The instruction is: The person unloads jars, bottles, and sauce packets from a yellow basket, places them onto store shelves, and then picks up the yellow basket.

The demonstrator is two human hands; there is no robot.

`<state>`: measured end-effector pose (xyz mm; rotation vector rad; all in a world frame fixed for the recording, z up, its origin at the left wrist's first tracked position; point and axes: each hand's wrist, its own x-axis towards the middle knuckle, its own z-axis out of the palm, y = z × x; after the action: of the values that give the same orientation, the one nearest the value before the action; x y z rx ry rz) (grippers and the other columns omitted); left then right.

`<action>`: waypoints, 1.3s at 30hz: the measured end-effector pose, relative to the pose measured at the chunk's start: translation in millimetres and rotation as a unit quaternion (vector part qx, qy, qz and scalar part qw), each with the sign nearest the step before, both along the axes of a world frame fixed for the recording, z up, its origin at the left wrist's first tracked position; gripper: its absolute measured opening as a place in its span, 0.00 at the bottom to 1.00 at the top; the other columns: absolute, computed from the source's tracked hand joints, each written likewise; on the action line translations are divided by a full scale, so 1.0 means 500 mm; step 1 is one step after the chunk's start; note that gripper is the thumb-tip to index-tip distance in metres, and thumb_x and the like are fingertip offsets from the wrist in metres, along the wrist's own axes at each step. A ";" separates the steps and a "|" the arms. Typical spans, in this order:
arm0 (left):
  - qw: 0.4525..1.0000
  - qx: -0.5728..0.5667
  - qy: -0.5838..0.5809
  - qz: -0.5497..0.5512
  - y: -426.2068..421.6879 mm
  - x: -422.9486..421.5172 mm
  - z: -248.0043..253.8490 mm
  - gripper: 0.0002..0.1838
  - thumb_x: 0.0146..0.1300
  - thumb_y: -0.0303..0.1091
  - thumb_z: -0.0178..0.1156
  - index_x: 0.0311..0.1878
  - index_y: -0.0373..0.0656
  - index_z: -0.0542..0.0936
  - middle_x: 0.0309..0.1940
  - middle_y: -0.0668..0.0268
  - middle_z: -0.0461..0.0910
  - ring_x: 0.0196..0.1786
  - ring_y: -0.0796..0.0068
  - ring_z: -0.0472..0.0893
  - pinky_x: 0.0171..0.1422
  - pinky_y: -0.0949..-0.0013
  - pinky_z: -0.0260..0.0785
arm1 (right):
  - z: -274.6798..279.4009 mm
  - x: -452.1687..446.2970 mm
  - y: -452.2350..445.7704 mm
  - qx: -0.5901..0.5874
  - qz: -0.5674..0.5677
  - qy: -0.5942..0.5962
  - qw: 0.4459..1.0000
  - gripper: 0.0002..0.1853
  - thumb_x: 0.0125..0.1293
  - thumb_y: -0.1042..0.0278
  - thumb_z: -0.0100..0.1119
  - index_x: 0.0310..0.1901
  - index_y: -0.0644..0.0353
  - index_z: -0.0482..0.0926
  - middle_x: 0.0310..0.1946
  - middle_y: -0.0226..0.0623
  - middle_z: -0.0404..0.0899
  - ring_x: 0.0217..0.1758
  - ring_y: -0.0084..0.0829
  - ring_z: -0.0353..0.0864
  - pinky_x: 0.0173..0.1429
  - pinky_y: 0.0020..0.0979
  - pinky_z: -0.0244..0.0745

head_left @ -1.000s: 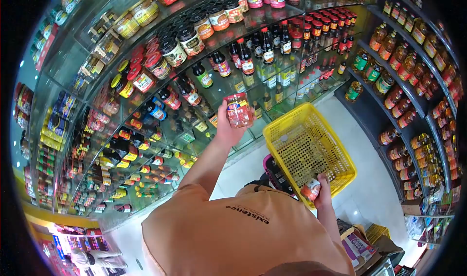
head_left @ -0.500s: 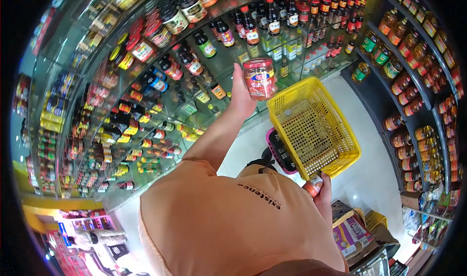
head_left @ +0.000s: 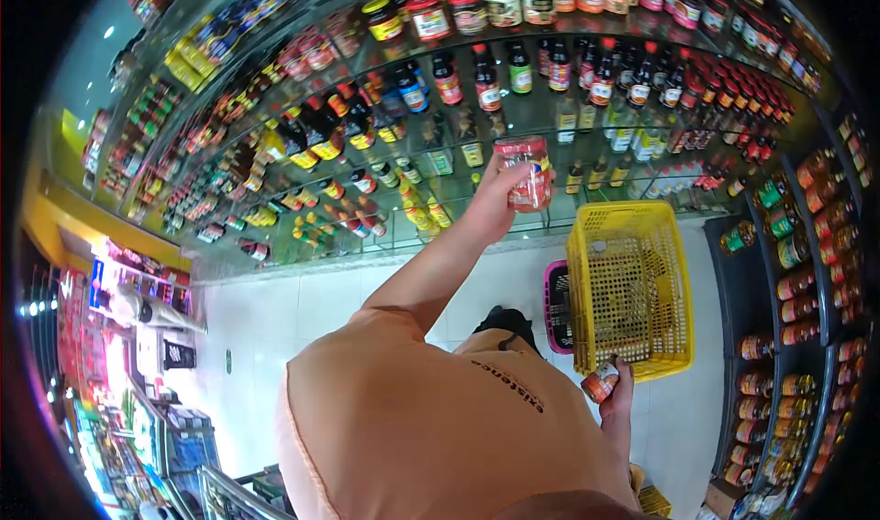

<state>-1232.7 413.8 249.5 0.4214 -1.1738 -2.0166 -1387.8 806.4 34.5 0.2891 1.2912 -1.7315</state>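
Observation:
My left hand [head_left: 496,201] is wrapped round a clear jar with a red lid and reddish contents [head_left: 529,183], held upright in front of the glass shelves. Its thumb lies across the label. Lower right, my right hand [head_left: 620,390] grips a smaller jar with an orange-red and white label [head_left: 601,383], tilted, beside the near end of a yellow plastic basket [head_left: 677,371]. The basket's perforated bottom shows, with a small pale spot near its far end.
Glass shelves [head_left: 394,176] hold rows of jars and sauce bottles ahead. Dark shelves [head_left: 775,337] with bottles stand at right. A pink-rimmed dark basket [head_left: 556,307] sits left of the yellow one. Another person [head_left: 158,312] is at far left, near a metal railing [head_left: 240,494].
The view has swung left, so the shelves and baskets appear turned. My left hand's thumb has moved across its jar's front. Both jars are still held.

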 end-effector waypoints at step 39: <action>0.809 -0.315 -0.262 0.421 -0.795 0.486 0.180 0.47 0.58 0.41 0.79 0.73 0.27 0.66 0.60 0.52 0.76 0.60 0.65 0.78 0.65 0.63 0.72 | 0.285 0.257 -0.605 -0.152 -0.063 0.121 0.979 0.25 0.70 0.56 0.67 0.60 0.61 0.70 0.50 0.37 0.76 0.52 0.29 0.79 0.57 0.35 0.79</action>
<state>-989.8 16.3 339.5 0.9740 -1.5242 -0.6862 -1259.2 503.9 177.1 -0.0190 1.1720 -2.0929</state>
